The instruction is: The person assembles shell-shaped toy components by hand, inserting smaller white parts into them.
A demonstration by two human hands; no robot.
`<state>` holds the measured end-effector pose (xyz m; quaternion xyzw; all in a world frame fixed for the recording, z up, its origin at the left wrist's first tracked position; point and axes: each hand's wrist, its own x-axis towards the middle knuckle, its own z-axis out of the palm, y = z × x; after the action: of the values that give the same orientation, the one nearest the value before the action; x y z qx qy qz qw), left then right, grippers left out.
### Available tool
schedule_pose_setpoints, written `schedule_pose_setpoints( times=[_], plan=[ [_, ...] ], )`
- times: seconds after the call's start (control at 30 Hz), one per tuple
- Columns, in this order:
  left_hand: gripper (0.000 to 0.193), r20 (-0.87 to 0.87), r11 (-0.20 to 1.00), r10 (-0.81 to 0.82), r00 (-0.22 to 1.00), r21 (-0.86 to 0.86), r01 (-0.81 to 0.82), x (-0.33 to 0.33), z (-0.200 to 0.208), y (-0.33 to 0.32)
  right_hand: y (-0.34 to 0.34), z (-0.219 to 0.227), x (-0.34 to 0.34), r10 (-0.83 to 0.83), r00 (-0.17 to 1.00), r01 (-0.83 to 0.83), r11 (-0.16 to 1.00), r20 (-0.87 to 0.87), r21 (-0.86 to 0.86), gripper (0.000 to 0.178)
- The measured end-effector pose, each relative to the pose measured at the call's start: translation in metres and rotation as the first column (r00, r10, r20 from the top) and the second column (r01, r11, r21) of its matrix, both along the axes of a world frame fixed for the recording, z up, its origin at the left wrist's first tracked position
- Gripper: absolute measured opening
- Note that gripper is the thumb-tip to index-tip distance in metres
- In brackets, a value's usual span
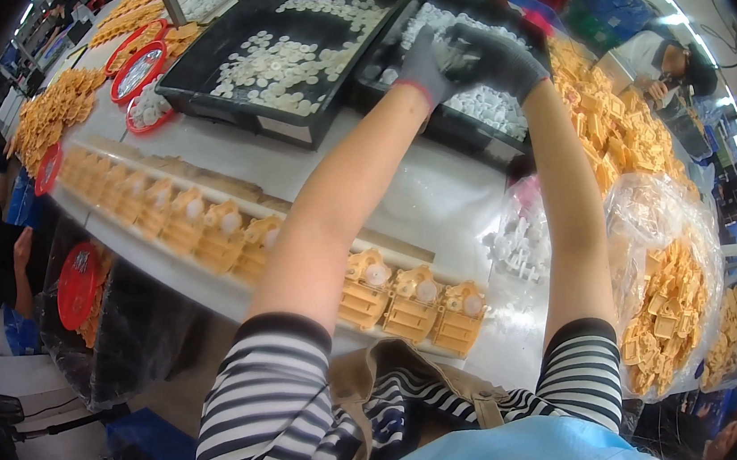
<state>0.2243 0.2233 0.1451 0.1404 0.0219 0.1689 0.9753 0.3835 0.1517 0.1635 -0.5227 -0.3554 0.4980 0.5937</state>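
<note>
- In the head view, we take the parts tray [481,148], the black tray under our hands, as the landmark.
- Nearer us than the parts tray, a row of orange frames [409,315] runs across the surface [401,195] and away to its left.
- The frames we see clearly in that row each carry a round white disc, so we judge the discs to be in place there; our left forearm hides some of the row, and its far end is too blurred to check.
- We cannot tell whether these frames lack any further piece.
- Plenty looks left to use: white pieces [486,110] inside the parts tray, white discs [271,74] in the disc tray [221,109] just left of it, and a loose orange pile [618,123] to its right.
- Our left hand [426,67] and right hand [508,58], both in grey gloves, are close together over the parts tray, fingers bent inward.
- The white pieces lie below and around both hands; the row of frames is well apart from them, on the tray's near side.
- The fingers overlap and blur, so we cannot tell whether either hand grips a piece.
</note>
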Motion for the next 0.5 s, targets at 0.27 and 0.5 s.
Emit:
schedule_pose_setpoints(
  times=[0.27,0.5],
  plan=[
    [0.055,0.080,0.990,0.114,0.990,0.075,-0.120,0.022,-0.007,0.006,-0.024,0.008,0.006,-0.165,0.889,0.162,0.986,0.426,0.045,0.047],
    [0.054,0.061,0.978,0.171,0.983,0.111,-0.177,0.007,0.002,-0.007,-0.023,0.010,-0.012,-0.143,0.661,0.006,0.983,0.736,0.185,0.046]
  ],
)
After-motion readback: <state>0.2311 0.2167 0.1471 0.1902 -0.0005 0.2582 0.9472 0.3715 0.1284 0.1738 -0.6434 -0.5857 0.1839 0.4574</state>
